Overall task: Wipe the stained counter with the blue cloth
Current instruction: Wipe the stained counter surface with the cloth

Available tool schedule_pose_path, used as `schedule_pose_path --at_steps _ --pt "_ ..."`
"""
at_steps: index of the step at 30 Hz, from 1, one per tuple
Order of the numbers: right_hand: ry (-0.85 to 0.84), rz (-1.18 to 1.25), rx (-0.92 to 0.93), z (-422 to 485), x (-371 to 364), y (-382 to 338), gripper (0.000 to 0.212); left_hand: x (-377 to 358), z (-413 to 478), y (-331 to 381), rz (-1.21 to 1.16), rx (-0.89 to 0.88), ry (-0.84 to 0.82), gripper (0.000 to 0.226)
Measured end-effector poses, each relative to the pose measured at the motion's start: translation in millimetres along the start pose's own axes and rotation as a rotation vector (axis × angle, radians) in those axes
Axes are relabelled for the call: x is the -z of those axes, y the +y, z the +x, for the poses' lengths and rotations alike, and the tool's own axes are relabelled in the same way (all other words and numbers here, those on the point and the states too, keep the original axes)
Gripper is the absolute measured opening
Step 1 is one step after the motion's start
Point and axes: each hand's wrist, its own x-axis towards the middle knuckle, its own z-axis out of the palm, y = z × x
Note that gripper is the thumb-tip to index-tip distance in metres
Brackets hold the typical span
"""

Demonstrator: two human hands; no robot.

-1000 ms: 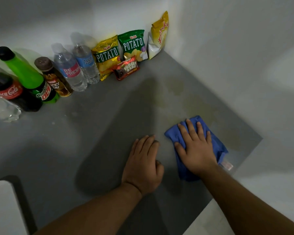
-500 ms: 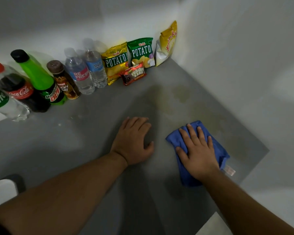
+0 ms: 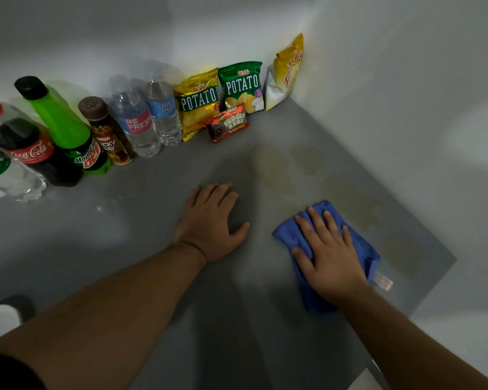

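Cloth meets stain on grey counter

A right hand (image 3: 331, 256) lies flat, fingers spread, pressing the blue cloth (image 3: 364, 249) onto the counter (image 3: 124, 235) at the near edge of yellowish stains (image 3: 282, 170), apparently to bear down for a wipe. The left hand (image 3: 210, 223) rests open and empty, palm down beside it, likely as a brace. Bottles (image 3: 133, 125) and snack bags (image 3: 199, 102) line the back wall, clear of the stains.

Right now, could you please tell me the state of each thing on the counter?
blue cloth: flat under right hand.
left hand: flat on counter, empty.
stains: not yet wiped.
bottles: upright, capped.
snack bags: sealed, leaning on the wall.
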Motion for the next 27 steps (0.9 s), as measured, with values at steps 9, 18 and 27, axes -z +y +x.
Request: schedule_pose_path --at_steps 9,18,27 --pt "-0.013 0.003 0.284 -10 -11 -14 0.063 0 0 -3 -0.034 0.010 0.003 0.068" --pt "0.036 0.020 -0.020 49 -1 -41 0.068 -3 0 -4 -0.035 0.022 -0.007 0.062" --pt "-0.010 -0.005 0.223 38 3 6 0.063 1 2 -2 -0.041 0.038 -0.025 0.059"
